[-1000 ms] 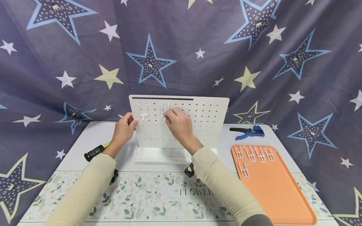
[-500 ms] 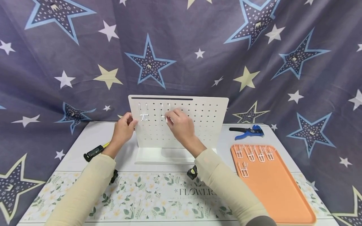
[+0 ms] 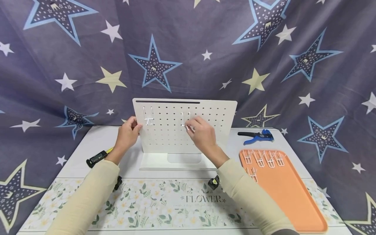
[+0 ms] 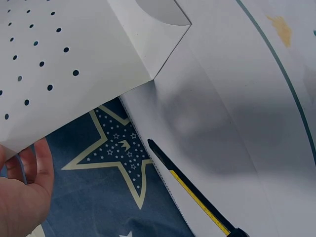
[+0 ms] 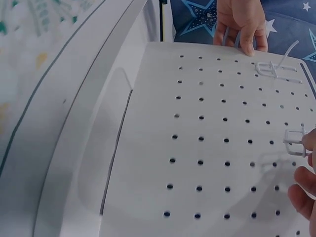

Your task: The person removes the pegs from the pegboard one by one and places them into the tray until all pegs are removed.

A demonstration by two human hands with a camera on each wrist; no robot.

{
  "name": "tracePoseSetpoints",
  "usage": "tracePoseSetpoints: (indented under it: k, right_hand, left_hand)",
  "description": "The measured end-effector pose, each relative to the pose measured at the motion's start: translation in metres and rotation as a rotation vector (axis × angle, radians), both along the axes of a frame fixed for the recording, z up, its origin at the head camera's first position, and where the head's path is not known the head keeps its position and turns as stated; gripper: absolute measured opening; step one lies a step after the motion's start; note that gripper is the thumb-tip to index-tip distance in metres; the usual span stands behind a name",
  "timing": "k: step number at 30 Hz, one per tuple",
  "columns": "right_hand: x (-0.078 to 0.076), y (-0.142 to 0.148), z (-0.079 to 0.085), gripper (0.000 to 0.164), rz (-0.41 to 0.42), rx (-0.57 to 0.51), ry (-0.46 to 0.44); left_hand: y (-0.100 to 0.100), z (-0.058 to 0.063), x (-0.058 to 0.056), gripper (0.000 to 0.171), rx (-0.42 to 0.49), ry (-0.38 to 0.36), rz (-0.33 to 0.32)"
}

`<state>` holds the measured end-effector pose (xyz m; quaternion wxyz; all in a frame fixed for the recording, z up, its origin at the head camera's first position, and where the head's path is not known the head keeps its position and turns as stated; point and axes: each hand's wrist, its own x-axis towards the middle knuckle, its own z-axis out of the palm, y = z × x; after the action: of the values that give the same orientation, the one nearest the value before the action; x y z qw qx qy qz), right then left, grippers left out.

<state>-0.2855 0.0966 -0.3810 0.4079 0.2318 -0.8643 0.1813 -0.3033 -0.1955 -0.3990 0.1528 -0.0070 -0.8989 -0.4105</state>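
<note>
A white pegboard (image 3: 164, 140) stands upright on its base, with rows of small holes. My left hand (image 3: 127, 135) grips its left edge, thumb on the front face and fingers behind, as the left wrist view also shows. My right hand (image 3: 202, 134) pinches a white wire pegboard hook (image 3: 182, 120) close in front of the upper middle holes; the fingers cover part of it. In the right wrist view this hook (image 5: 295, 139) lies at the fingertips. Another white wire hook (image 3: 148, 118) hangs at the board's upper left.
An orange tray (image 3: 285, 192) at the right holds several more white wire hooks (image 3: 259, 159). Behind it lies a blue and black hand tool (image 3: 258, 136). A black tool with a yellow strip (image 3: 98, 158) lies left of the board. A starry curtain (image 3: 188, 49) hangs behind the table.
My right hand has shifted to the right along the pegboard, carrying the pinched hook with it, mostly in the last half second. My left hand keeps its grip on the edge.
</note>
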Motion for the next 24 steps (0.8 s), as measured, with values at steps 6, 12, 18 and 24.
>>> tracePoseSetpoints:
  k: [6, 12, 18, 24]
  right_hand:
    - [0.004, 0.016, -0.002, 0.008, 0.008, 0.009, -0.003]
    - [0.009, 0.035, -0.001, 0.007, 0.024, -0.026, 0.029]
    - [0.016, 0.057, -0.001, 0.011, 0.035, -0.035, 0.035]
    - [0.026, 0.081, -0.004, 0.013, -0.001, -0.002, 0.021]
  left_hand:
    - [-0.001, -0.002, 0.0, 0.023, -0.002, 0.007, 0.004]
    - [-0.001, -0.001, 0.0, 0.023, -0.016, 0.013, 0.005]
    - [0.0, 0.0, 0.001, 0.023, -0.02, 0.007, 0.011]
    - [0.001, 0.001, 0.001, 0.025, -0.007, -0.009, 0.003]
